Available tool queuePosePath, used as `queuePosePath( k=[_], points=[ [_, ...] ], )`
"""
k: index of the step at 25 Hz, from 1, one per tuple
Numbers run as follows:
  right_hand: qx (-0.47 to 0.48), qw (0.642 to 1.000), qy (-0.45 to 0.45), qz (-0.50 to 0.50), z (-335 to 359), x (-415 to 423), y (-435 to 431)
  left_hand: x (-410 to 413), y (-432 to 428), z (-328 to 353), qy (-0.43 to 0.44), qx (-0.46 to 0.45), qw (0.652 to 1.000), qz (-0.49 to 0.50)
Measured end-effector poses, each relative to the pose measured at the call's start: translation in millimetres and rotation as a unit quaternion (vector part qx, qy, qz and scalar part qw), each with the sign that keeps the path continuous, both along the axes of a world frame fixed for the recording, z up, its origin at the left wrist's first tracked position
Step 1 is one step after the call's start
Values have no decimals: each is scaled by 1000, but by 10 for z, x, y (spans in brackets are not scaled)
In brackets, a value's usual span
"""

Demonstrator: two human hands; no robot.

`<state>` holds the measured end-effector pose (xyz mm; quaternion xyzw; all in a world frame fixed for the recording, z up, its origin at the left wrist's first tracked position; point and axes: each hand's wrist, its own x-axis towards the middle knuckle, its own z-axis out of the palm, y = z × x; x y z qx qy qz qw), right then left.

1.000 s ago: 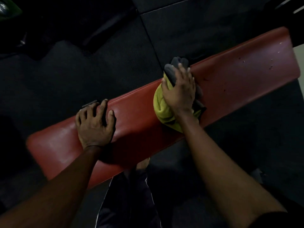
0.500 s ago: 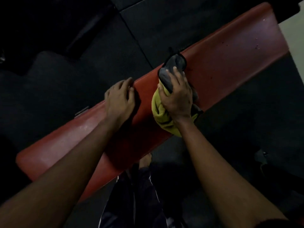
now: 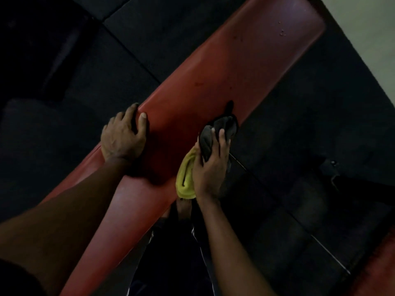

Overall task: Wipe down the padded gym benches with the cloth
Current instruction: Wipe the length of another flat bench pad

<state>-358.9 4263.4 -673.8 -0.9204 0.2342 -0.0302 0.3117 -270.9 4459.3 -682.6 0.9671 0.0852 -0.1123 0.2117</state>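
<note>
Slid toward bench [image 3: 235, 60] near edge: cloth [image 3: 184, 178], gripped by right hand [image 3: 211, 167]; left hand [image 3: 123, 137] clasps far edge.

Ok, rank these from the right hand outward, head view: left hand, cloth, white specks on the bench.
1. cloth, gripped in the right hand itself.
2. left hand, across the bench pad.
3. white specks, at the bench's far end.
</note>
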Motion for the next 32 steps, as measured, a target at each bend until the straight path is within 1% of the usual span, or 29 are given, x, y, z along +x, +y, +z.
queuePosePath(
  k=[3,5,8,10,14,17,19,21,22,23,24,25,27,28,29,30,31,32],
  points=[
    [24,993,-39,-113,-19,480,-127,-4,-6,-23,-19,13,1000,-6],
    [33,987,-34,-153,-10,718,-276,14,-4,-55,-21,20,1000,-11],
    [28,991,-40,-128,-8,645,-326,-21,6,-46,-25,16,999,-26],
    [34,993,-38,-102,-48,421,-243,-32,12,-49,-32,10,999,-43],
    [60,994,-25,-83,-121,67,-164,-170,35,-22,-18,-4,998,-62],
    [48,994,-45,-82,-118,220,-262,-399,97,-34,-14,15,997,-76],
    [38,990,-53,-124,-103,490,-377,-428,102,-43,-11,18,997,-73],
    [20,987,-26,-155,-58,784,-481,-400,79,-46,-8,25,997,-70],
    [-9,990,-4,-138,-30,870,-489,-392,78,-48,-9,32,997,-70],
    [-48,995,8,-92,-7,894,-473,-397,85,-46,-9,37,997,-71],
    [-84,996,7,-13,24,873,-455,-400,85,-49,-10,35,997,-74],
    [-112,990,1,84,50,804,-428,-404,83,-44,-10,32,996,-80],
    [-136,954,2,267,86,672,-400,-392,86,-38,-7,31,996,-81],
    [-142,933,10,331,92,694,-454,-388,86,-36,-4,31,996,-78],
    [-141,918,12,371,99,798,-525,-390,81,-37,-4,30,997,-77],
    [-138,910,9,390,94,939,-589,-393,78,-34,-6,28,997,-76],
    [-132,913,5,387,83,1091,-622,-391,80,-32,-8,26,997,-76],
    [-127,925,2,358,57,1262,-619,-383,84,-26,-10,25,997,-75]
  ],
)
